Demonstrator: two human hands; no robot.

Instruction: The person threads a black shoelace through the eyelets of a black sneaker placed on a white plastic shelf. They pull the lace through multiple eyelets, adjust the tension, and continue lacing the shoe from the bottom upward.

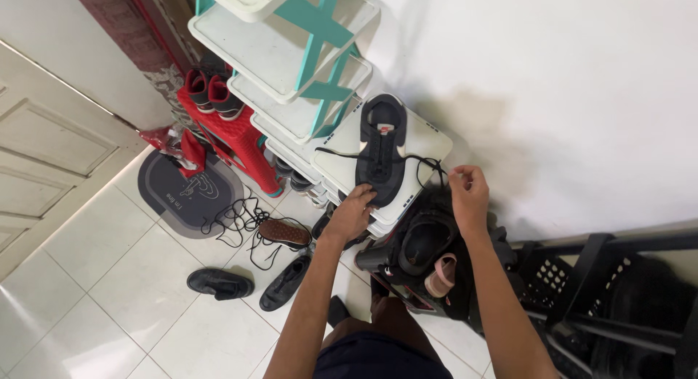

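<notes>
A black sneaker [381,148] with a white stripe and white heel lies on the lowest white shelf [429,140] of a teal-framed shoe rack. My left hand [351,213] rests on the sneaker's toe end and holds it down. My right hand [469,191] is raised to the right of the shoe, fingers pinched on the end of its black lace [425,166], which runs taut from the shoe to my fingers.
The white and teal rack [294,55] rises at top. A red stool [231,132] carries red shoes. A grey mat [190,188], loose black laces [236,223], a brown-soled shoe [285,233] and black shoes [218,282] lie on white tiles. A black crate [589,292] stands right.
</notes>
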